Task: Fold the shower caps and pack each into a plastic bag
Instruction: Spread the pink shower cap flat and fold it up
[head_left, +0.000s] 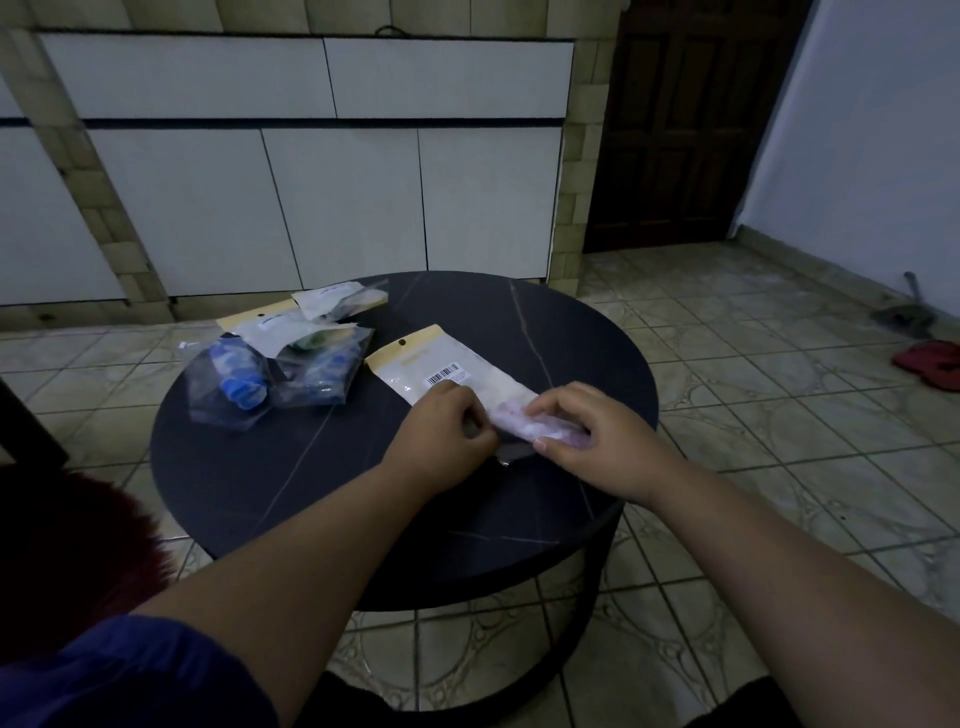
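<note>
My left hand (447, 431) pinches the plastic bag (452, 376) mouth while my right hand (587, 436) grips the folded shower cap (524, 421) there; next, I judge, sliding it deeper in.

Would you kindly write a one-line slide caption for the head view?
Both hands, left hand and right hand, work a folded shower cap into a plastic bag on a round dark table.
</note>
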